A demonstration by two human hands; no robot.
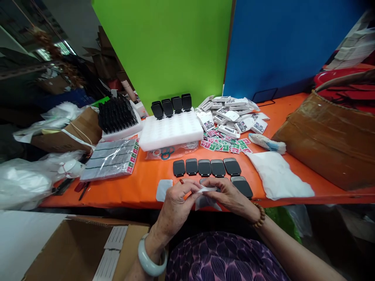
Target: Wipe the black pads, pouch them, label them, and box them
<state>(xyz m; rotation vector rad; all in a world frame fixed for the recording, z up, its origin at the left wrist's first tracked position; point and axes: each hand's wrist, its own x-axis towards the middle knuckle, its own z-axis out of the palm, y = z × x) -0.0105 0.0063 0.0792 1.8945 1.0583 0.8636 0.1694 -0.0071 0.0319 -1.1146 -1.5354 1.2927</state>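
Observation:
In the head view, my left hand (180, 197) and my right hand (227, 195) meet over the front edge of the table. Both pinch a thin, translucent white bag (207, 203), whose lower part hangs down between them. My fingers hide whatever may be inside it. Just beyond lie two rows of flat black rounded plates (204, 167), the nearer row partly covered by my hands. Left of my left hand, a flat translucent white sleeve (164, 190) rests on the orange table (123, 195).
Black stands (166, 107) sit upright in a white foam tray (172, 130). Behind the plates are piled small white boxes (230, 113) and colored stickers (218, 143). A white pouch (279, 175) and a brown carton (325, 144) stand right; an open cardboard box (79, 249) is below left.

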